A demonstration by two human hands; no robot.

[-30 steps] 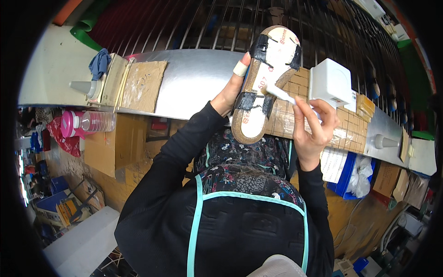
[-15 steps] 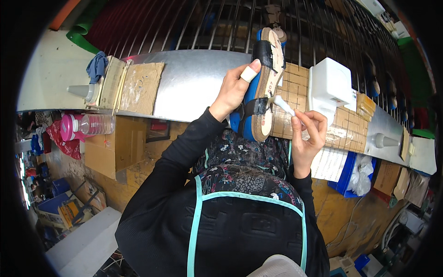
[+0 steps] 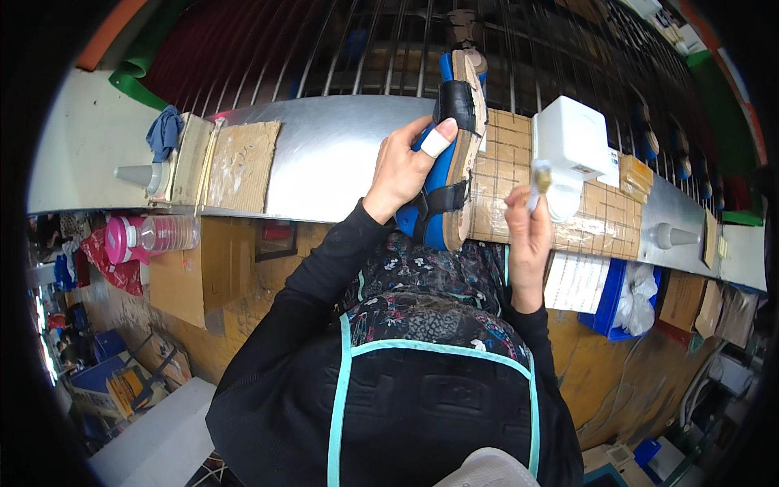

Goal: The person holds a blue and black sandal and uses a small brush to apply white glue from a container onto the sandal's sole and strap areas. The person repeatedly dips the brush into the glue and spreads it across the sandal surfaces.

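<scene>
My left hand [image 3: 403, 166], a white wrap around its thumb, grips a sandal [image 3: 457, 170] held up over the near edge of the bench. The sandal has black straps and a tan and cream sole, and a blue form fills it. To the right, my right hand [image 3: 529, 235] pinches a small brush [image 3: 539, 180] with a pale handle and yellowish-brown bristles, smeared by motion. The brush is apart from the sandal and close to a white plastic container [image 3: 568, 138] standing on the bench.
Flattened cardboard [image 3: 596, 223] covers part of the metal bench [image 3: 324, 154]. Beyond it runs a rack of metal rods [image 3: 341, 61], with more footwear at its right. Grey cones [image 3: 677, 236] stand toward both ends. Below hang a blue bin [image 3: 604, 312] and a cardboard box [image 3: 191, 268].
My right hand has turned the brush away from the sandal's edge, its bristles now up by the white container. The sandal has tilted slightly, showing less of its sole.
</scene>
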